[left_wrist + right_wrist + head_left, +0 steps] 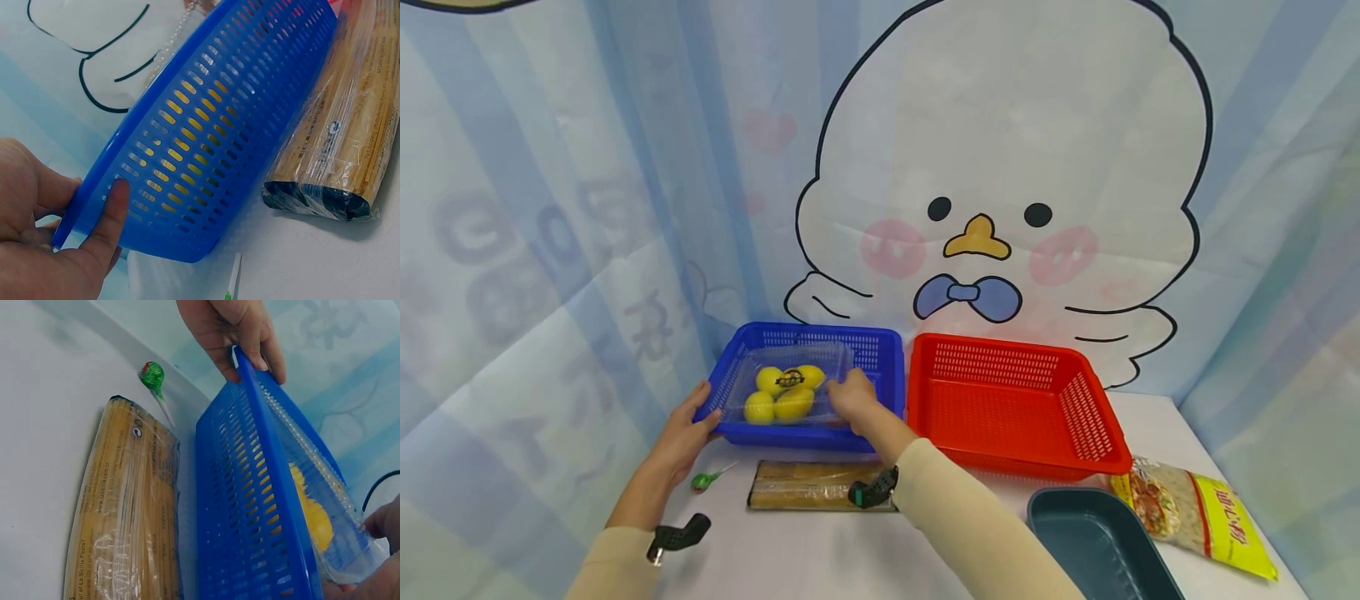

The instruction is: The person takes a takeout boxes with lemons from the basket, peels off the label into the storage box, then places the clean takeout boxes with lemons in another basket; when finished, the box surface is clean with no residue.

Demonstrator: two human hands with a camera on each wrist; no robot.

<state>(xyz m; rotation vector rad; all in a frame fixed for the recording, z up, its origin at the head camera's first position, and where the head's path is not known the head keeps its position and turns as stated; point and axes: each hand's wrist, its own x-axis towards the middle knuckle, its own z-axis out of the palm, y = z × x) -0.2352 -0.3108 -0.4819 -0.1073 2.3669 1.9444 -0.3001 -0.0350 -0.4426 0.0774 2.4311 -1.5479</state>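
At the left of the head view stands a blue perforated basket (820, 438). Inside it is a clear plastic box (833, 357) with several yellow lemons (795, 404) and a dark label on top. My left hand (679, 437) grips the basket's left rim; the left wrist view shows the thumb (111, 215) on the outer wall. At the box's right end, my right hand (853, 398) holds its edge, thumb and fingers about the clear plastic in the right wrist view. Part of that hand (382, 582) lies outside this view's frame.
A red basket (1000, 421) stands right of the blue one. In front lie a wrapped spaghetti pack (805, 487) and a green lollipop (702, 482). A dark teal tray (1101, 533) and a yellow food bag (1195, 512) are at right. A printed curtain (760, 208) hangs behind.
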